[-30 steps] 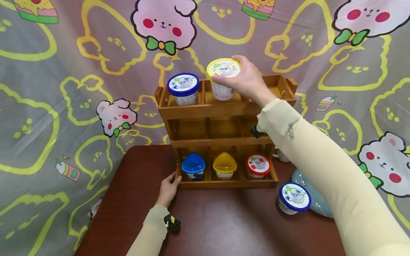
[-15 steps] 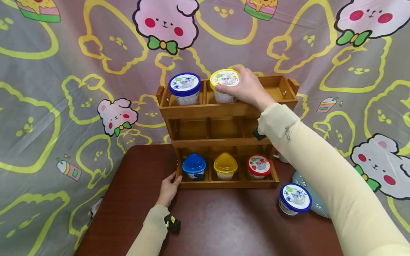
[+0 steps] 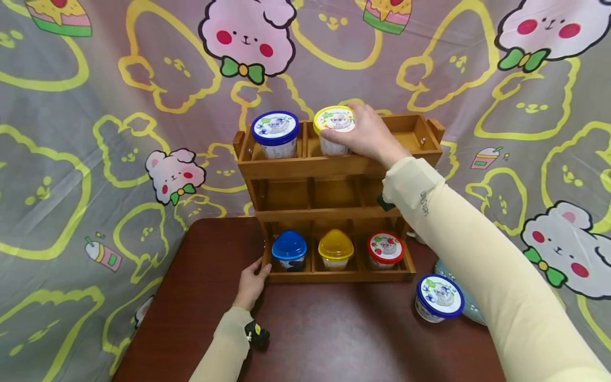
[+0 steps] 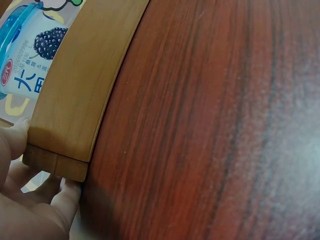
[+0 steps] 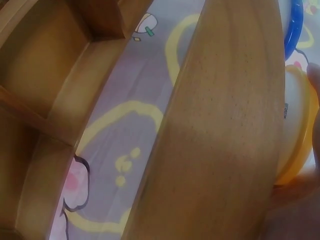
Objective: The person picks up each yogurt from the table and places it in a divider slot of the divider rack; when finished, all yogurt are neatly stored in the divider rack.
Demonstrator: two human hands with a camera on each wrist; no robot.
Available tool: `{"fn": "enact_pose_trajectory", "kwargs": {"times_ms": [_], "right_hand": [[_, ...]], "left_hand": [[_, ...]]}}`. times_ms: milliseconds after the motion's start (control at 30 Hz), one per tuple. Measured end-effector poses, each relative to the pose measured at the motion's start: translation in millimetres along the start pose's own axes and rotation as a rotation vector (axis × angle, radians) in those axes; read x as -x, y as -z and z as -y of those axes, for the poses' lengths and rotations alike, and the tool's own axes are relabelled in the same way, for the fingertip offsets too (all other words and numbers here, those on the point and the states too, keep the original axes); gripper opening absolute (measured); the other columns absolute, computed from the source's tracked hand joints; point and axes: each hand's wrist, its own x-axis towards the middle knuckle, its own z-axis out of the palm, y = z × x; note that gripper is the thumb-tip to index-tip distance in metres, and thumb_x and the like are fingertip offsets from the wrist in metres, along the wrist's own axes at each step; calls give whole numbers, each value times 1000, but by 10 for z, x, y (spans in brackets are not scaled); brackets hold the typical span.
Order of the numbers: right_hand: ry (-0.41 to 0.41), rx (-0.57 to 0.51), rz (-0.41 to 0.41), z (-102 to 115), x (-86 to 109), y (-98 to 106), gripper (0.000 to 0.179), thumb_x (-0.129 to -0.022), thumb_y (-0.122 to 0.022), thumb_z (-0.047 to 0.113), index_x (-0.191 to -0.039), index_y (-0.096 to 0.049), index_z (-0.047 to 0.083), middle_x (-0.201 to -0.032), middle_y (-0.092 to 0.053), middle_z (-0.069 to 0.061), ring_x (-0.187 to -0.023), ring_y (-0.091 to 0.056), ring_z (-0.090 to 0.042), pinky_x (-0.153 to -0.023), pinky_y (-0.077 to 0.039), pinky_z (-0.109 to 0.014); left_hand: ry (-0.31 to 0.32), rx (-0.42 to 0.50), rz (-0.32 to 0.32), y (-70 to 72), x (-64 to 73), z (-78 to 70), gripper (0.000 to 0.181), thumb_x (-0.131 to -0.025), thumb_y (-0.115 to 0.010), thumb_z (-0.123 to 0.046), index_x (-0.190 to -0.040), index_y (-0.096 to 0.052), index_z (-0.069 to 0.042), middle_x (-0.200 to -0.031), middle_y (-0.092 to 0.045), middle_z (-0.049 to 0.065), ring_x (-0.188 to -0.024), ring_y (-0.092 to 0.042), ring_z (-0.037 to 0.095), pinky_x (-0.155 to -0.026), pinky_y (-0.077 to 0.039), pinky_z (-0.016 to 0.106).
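My right hand (image 3: 369,132) grips a white tub with a yellow rim (image 3: 338,119), thumb at the front of its lid. The tub stands in the middle compartment of the top tier of a three-tier wooden rack (image 3: 334,168). Left of it in that tier is a blue-rimmed tub (image 3: 276,130). In the right wrist view the yellow rim (image 5: 298,125) shows past the board's edge. My left hand (image 3: 250,285) holds the rack's lower left corner; the left wrist view shows thumb and fingers round the wooden end (image 4: 57,162).
The bottom tier holds a tub with a blue domed lid (image 3: 289,246), one with a yellow domed lid (image 3: 335,246) and a red-rimmed tub (image 3: 385,249). Another blue-rimmed tub (image 3: 439,297) stands on the brown table (image 3: 334,329), beside a pale blue object (image 3: 472,307) partly behind my sleeve.
My right hand has lowered the yellow-rimmed tub from above the top tier into its middle compartment and still holds it. The left hand has stayed at the rack's corner.
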Motion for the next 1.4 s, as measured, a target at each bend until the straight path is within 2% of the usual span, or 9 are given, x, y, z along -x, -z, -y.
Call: {"fn": "enact_pose_trajectory", "kwargs": {"times_ms": [333,567,700,833,933,1033,1200,1400], "right_hand": [[14,-13,18,-49,49,30,98,-78,-69,68,-151,-37,10,-134,-48,-12,-115,-45,-26,-99,-38,-44],[-5,-12,70,-84,82,61,101,-78,-67,70,-152,-32,11,-137,-43,-14,-117,-42,-28,-100,-37,-46],[-45,22,113,-69,122,126,113,-79,-63,74,-159,-13,12,-151,-28,-20,-129,-37,-33,-108,-33,-49],[-66,46,122,-37,219,285,117,-80,-58,77,-160,6,20,-162,-7,-15,-146,-16,-31,-116,-21,-51],[-24,45,79,-23,353,438,108,-83,-57,73,-161,0,23,-163,-9,-10,-148,-13,-28,-116,-20,-52],[52,43,-3,-30,554,579,98,-87,-61,65,-161,-13,21,-160,-23,-10,-145,-22,-27,-116,-22,-52],[157,57,-123,-123,1013,733,87,-87,-70,53,-157,-30,18,-149,-40,-13,-136,-35,-31,-112,-26,-55],[186,56,-179,-340,1592,792,83,-85,-78,39,-154,-38,16,-143,-45,-16,-126,-41,-35,-101,-34,-59]], "left_hand": [[-4,6,7,-55,10,51,53,-101,-61,-23,-145,-46,3,-145,-47,24,-136,-39,39,-110,-32,54],[-1,17,14,-88,36,68,53,-100,-61,-21,-145,-46,4,-144,-47,26,-135,-40,40,-110,-32,55],[-3,17,18,-92,50,90,53,-100,-61,-20,-144,-46,5,-144,-47,26,-135,-40,40,-110,-32,55],[-8,16,19,-85,51,107,53,-100,-61,-20,-144,-46,5,-143,-48,26,-134,-42,40,-109,-33,55],[-7,12,23,-76,46,115,53,-100,-61,-20,-144,-46,5,-143,-48,25,-133,-42,39,-109,-34,54],[-11,8,28,-61,30,117,54,-101,-60,-22,-145,-44,6,-144,-47,26,-133,-43,40,-109,-34,55],[-10,21,27,-24,5,86,56,-101,-60,-23,-145,-44,6,-145,-46,27,-134,-42,41,-109,-33,55],[-12,30,23,26,-17,35,56,-100,-61,-23,-145,-43,6,-145,-45,27,-134,-40,40,-110,-32,54]]}}
